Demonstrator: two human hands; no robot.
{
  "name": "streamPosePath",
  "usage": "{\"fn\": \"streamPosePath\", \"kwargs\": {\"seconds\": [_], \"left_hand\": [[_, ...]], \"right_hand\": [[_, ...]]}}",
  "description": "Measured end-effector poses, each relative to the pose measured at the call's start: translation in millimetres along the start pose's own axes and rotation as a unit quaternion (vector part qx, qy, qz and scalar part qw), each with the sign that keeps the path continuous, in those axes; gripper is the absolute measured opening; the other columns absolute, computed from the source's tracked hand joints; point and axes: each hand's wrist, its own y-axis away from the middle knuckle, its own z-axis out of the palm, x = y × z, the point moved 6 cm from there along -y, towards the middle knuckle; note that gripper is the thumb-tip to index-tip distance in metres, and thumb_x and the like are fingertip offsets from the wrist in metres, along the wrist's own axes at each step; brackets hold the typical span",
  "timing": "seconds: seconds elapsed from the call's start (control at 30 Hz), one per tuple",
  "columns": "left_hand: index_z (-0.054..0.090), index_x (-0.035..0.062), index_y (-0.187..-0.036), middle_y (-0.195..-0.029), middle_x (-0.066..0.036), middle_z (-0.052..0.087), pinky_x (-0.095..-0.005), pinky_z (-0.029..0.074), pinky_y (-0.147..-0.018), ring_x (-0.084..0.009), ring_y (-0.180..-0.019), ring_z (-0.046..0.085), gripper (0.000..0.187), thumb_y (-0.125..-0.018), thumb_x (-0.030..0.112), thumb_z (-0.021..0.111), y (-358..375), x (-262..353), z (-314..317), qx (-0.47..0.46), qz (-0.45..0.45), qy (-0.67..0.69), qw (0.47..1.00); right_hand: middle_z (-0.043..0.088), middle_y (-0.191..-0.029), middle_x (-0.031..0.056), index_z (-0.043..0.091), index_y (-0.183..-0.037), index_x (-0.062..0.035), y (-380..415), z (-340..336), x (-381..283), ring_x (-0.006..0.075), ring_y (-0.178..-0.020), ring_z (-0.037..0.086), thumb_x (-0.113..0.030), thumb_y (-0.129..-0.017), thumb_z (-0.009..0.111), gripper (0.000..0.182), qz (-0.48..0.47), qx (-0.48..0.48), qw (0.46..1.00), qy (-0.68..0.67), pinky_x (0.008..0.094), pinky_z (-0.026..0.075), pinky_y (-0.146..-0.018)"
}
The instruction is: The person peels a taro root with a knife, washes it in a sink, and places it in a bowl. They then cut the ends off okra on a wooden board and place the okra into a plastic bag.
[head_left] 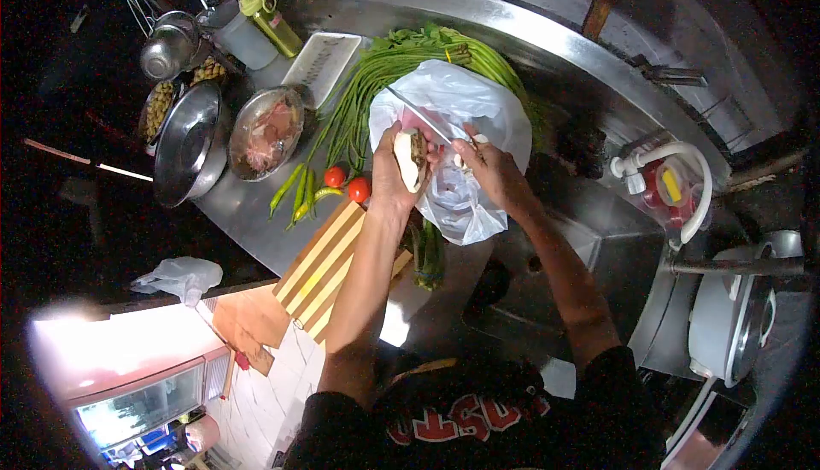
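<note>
My left hand [395, 171] is closed around a partly peeled taro [410, 162], its flesh white and a patch of brown skin left along one side. In my right hand [491, 171] is a knife [420, 115], its blade slanting up and to the left past the taro. Both hands are over an open white plastic bag [470, 214], which has some pale pieces near the right fingers. Long green beans [342, 120] and leafy greens [418, 40] curve around the bag. Two red tomatoes [359, 189] and several green chillies [301, 192] lie left of my left wrist.
A striped cutting board [320, 269] sits beneath my left forearm. To the left are a bowl of raw meat [266, 132], a steel basin [190, 145], a white tray [320, 68] and a green-lidded bottle [272, 24]. A sink [564, 278] and a white hose [705, 179] are on the right.
</note>
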Motion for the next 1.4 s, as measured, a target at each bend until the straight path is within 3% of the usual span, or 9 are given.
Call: {"fn": "streamPosePath", "kwargs": {"seconds": [0.1, 0.2, 0.33, 0.47, 0.63, 0.97, 1.03, 1.13, 1.4], "left_hand": [[0.055, 0.0072, -0.085, -0.076, -0.006, 0.058, -0.0283, 0.046, -0.057, -0.0171, -0.064, 0.055, 0.035, -0.089, 0.039, 0.041, -5.1, 2.7, 1.3, -0.032, 0.010, -0.014, 0.999], [0.054, 0.0081, -0.090, -0.081, -0.005, 0.058, -0.0323, 0.049, -0.063, -0.0190, -0.070, 0.056, 0.031, -0.092, 0.035, 0.038, -8.3, 7.4, 6.5, 0.014, 0.085, 0.013, 0.996], [0.051, 0.0090, -0.082, -0.072, -0.004, 0.055, -0.0285, 0.044, -0.054, -0.0165, -0.063, 0.053, 0.026, -0.090, 0.026, 0.034, -13.6, 8.9, 21.5, 0.006, 0.072, 0.180, 0.981], [0.050, 0.0094, -0.075, -0.066, -0.005, 0.055, -0.0308, 0.044, -0.051, -0.0193, -0.055, 0.051, 0.027, -0.087, 0.027, 0.033, -14.1, 11.3, 19.2, 0.043, 0.131, 0.050, 0.989], [0.050, 0.0106, -0.075, -0.062, -0.005, 0.052, -0.0320, 0.044, -0.050, -0.0196, -0.054, 0.051, 0.027, -0.086, 0.031, 0.036, -22.9, 8.1, 3.8, 0.072, 0.131, 0.066, 0.987], [0.048, 0.0118, -0.078, -0.064, -0.002, 0.051, -0.0345, 0.043, -0.051, -0.0186, -0.056, 0.050, 0.027, -0.085, 0.036, 0.039, -7.1, 9.1, 12.4, 0.091, 0.159, 0.000, 0.983], [0.049, 0.0113, -0.080, -0.066, -0.003, 0.052, -0.0344, 0.044, -0.053, -0.0189, -0.057, 0.051, 0.026, -0.087, 0.035, 0.038, -0.5, 4.0, 17.9, 0.091, 0.143, 0.046, 0.984], [0.051, 0.0100, -0.084, -0.069, -0.004, 0.054, -0.0339, 0.046, -0.056, -0.0195, -0.061, 0.054, 0.025, -0.089, 0.031, 0.037, -3.2, -8.2, 10.9, 0.037, 0.128, 0.073, 0.988], [0.052, 0.0057, -0.093, -0.079, -0.005, 0.057, -0.0314, 0.047, -0.063, -0.0175, -0.071, 0.057, 0.032, -0.093, 0.030, 0.031, 2.9, -15.8, 15.5, 0.082, 0.117, -0.081, 0.986]], "right_hand": [[0.060, -0.085, 0.0232, 0.049, -0.120, -0.0063, 7.2, 2.2, -11.4, 0.0365, -0.084, 0.060, -0.041, -0.088, 0.048, 0.047, 0.048, -0.067, 0.996, 0.019, 0.0389, 0.046, -0.071], [0.059, -0.082, 0.0204, 0.051, -0.121, -0.0129, 21.4, 10.4, -23.6, 0.0339, -0.069, 0.059, -0.036, -0.089, 0.048, 0.040, -0.165, 0.002, 0.986, -0.024, 0.0374, 0.045, -0.061], [0.054, -0.067, 0.0171, 0.042, -0.130, -0.0220, 32.9, 17.6, -34.9, 0.0313, -0.055, 0.053, -0.041, -0.087, 0.049, 0.047, -0.230, 0.012, 0.972, 0.044, 0.0376, 0.043, -0.052], [0.059, -0.097, 0.0184, 0.040, -0.131, -0.0197, 38.2, 18.0, -39.3, 0.0346, -0.082, 0.059, -0.026, -0.087, 0.054, 0.047, -0.187, -0.027, 0.976, 0.104, 0.0358, 0.046, -0.067], [0.051, -0.063, 0.0152, 0.036, -0.133, -0.0267, 37.8, 19.0, -36.4, 0.0291, -0.051, 0.051, -0.042, -0.087, 0.048, 0.051, -0.231, 0.014, 0.966, 0.118, 0.0376, 0.041, -0.048], [0.055, -0.068, 0.0158, 0.037, -0.133, -0.0259, 41.3, 17.8, -36.7, 0.0309, -0.055, 0.055, -0.044, -0.086, 0.048, 0.051, -0.232, 0.018, 0.964, 0.133, 0.0371, 0.043, -0.050], [0.060, -0.099, 0.0185, 0.042, -0.130, -0.0177, 38.9, 17.5, -37.9, 0.0351, -0.086, 0.059, -0.023, -0.086, 0.056, 0.047, -0.189, -0.018, 0.980, 0.064, 0.0332, 0.047, -0.069], [0.058, -0.073, 0.0174, 0.037, -0.133, -0.0257, 28.5, 17.7, -38.4, 0.0341, -0.061, 0.057, -0.039, -0.089, 0.045, 0.046, -0.220, 0.019, 0.974, 0.044, 0.0407, 0.044, -0.055], [0.063, -0.089, 0.0160, 0.044, -0.128, -0.0173, 4.4, 12.0, -23.0, 0.0299, -0.082, 0.062, -0.038, -0.090, 0.043, 0.043, -0.135, -0.057, 0.988, -0.048, 0.0343, 0.047, -0.070]]}}
